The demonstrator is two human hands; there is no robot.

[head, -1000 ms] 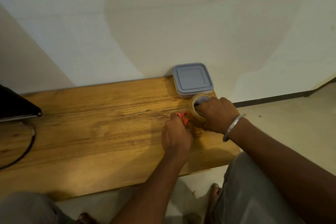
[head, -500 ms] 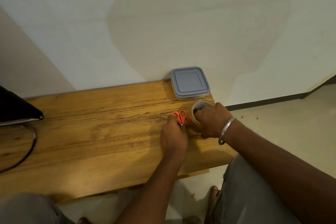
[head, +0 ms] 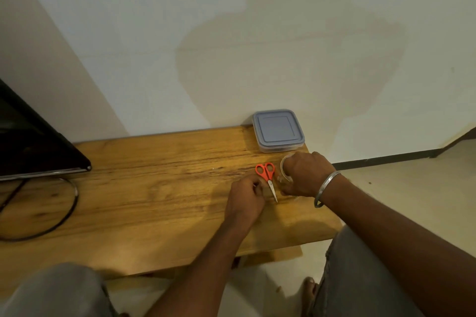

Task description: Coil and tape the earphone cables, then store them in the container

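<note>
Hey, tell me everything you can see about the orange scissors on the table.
The scissors are small, with two orange plastic-looking loop handles and short shiny metal blades, closed. They lie flat on the wooden table, handles toward the wall, tips toward the person, between the left hand and the right hand, which grips the tape roll. The left hand sits close beside the blades; contact cannot be told.

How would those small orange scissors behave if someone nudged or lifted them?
The scissors lie flat on the wooden table, so they would probably slide rather than roll. Their small size suggests they are light. The metal blades look stiff and closed, though lifting by one orange handle might let them swing open.
</note>
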